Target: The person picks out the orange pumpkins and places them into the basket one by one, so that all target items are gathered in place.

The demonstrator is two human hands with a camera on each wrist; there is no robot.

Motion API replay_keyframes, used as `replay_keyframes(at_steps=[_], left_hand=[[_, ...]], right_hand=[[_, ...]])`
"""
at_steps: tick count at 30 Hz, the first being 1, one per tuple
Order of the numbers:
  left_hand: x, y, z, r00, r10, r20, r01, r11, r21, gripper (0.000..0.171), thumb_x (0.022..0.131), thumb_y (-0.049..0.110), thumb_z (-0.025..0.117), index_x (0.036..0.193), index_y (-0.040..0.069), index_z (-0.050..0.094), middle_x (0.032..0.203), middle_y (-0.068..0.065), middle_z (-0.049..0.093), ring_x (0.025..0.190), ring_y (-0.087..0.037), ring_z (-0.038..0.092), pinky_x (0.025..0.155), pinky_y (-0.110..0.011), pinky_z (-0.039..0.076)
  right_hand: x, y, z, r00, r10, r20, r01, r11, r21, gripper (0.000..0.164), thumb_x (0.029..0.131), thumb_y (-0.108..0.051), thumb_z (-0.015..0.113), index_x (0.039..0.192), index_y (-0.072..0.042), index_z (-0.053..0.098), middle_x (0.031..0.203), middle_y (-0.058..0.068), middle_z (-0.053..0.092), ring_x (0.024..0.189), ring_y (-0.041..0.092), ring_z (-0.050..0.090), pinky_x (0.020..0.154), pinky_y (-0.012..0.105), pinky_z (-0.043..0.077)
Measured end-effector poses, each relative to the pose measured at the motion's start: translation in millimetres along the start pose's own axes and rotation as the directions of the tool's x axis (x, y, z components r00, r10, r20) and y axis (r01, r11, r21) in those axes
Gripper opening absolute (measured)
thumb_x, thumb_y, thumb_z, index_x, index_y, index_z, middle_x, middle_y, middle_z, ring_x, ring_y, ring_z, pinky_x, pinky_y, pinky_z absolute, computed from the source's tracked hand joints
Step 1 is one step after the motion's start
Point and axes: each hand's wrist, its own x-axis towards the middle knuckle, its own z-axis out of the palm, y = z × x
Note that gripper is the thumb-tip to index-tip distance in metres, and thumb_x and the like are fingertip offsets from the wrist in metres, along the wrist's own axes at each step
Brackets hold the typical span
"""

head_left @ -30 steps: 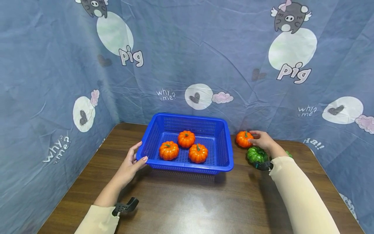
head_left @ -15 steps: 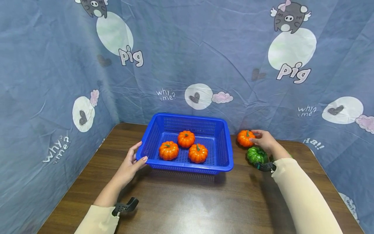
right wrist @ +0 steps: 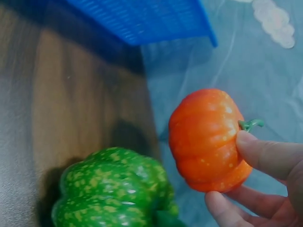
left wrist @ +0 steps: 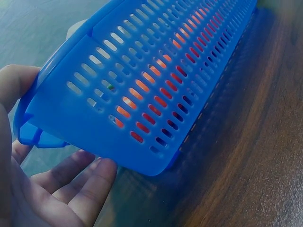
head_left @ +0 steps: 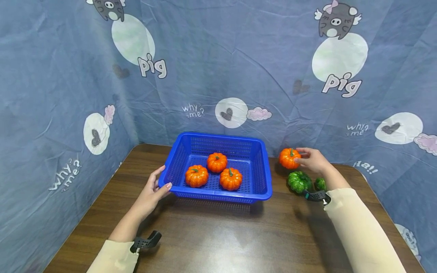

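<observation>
My left hand (head_left: 153, 191) grips the near left corner of a blue plastic basket (head_left: 218, 194), thumb over the rim and fingers against the outer wall, as the left wrist view also shows. Inside the basket sit three small orange pumpkins (head_left: 230, 179). To the right of it, my right hand (head_left: 314, 161) pinches another orange pumpkin (right wrist: 206, 139) between thumb and fingers, its green stem beside the thumb. Just nearer than that pumpkin, a speckled green pumpkin (right wrist: 113, 189) rests on the table, with a second green one (head_left: 320, 184) partly hidden by the right wrist.
The brown wooden table (head_left: 218, 235) ends at the back against a blue printed cloth (head_left: 191, 76), which also hangs along both sides. A black strap (head_left: 147, 241) circles the left wrist, and another black strap (head_left: 316, 195) is on the right one.
My right hand has lifted the orange pumpkin slightly up and to the right, and more of the second green pumpkin shows. The left hand and basket stay in place.
</observation>
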Motion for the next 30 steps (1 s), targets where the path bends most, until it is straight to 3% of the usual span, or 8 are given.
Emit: replay_keyframes(at_steps=[4, 16, 23, 30], left_hand=[[1.0, -1.5, -0.8, 1.0, 0.0, 0.003, 0.0, 1.0, 0.009, 0.071, 0.103, 0.019, 0.058, 0.159, 0.014, 0.015, 0.143, -0.033, 0.041, 0.113, -0.017, 0.059, 0.097, -0.038, 0.051], [1.3, -2.2, -1.1, 1.0, -0.005, -0.004, 0.005, 1.0, 0.029, 0.07, 0.103, 0.021, 0.059, 0.158, 0.015, 0.016, 0.142, -0.033, 0.043, 0.111, -0.013, 0.06, 0.096, -0.036, 0.052], [1.3, -3.1, -1.2, 1.0, -0.009, -0.001, 0.009, 0.999, 0.035, 0.071, 0.103, 0.023, 0.058, 0.159, 0.016, 0.015, 0.143, -0.032, 0.042, 0.114, -0.019, 0.059, 0.097, -0.038, 0.052], [2.0, -3.8, -1.2, 1.0, 0.002, 0.002, -0.002, 1.0, 0.023, 0.071, 0.103, 0.021, 0.058, 0.158, 0.015, 0.016, 0.141, -0.033, 0.043, 0.11, -0.011, 0.06, 0.096, -0.035, 0.053]], right_hand=[[-5.2, -5.2, -3.7, 1.0, -0.002, 0.011, 0.002, 1.0, 0.019, 0.06, 0.1, -0.008, 0.061, 0.148, 0.013, 0.032, 0.141, 0.041, 0.041, 0.12, 0.038, 0.055, 0.097, 0.042, 0.052], [-22.8, -21.3, -13.2, 0.999, -0.009, 0.049, 0.007, 0.999, 0.043, 0.06, 0.1, -0.008, 0.061, 0.148, 0.013, 0.033, 0.14, 0.041, 0.041, 0.114, 0.029, 0.059, 0.088, 0.028, 0.056], [-32.8, -29.0, -15.8, 0.997, -0.022, 0.068, 0.021, 1.0, 0.008, 0.06, 0.1, -0.009, 0.062, 0.148, 0.014, 0.033, 0.14, 0.041, 0.042, 0.116, 0.034, 0.059, 0.09, 0.033, 0.056], [-40.0, -36.3, -18.0, 0.994, -0.054, 0.097, 0.055, 0.998, -0.002, 0.059, 0.099, -0.008, 0.062, 0.146, 0.016, 0.034, 0.137, 0.041, 0.043, 0.113, 0.032, 0.061, 0.087, 0.031, 0.057]])
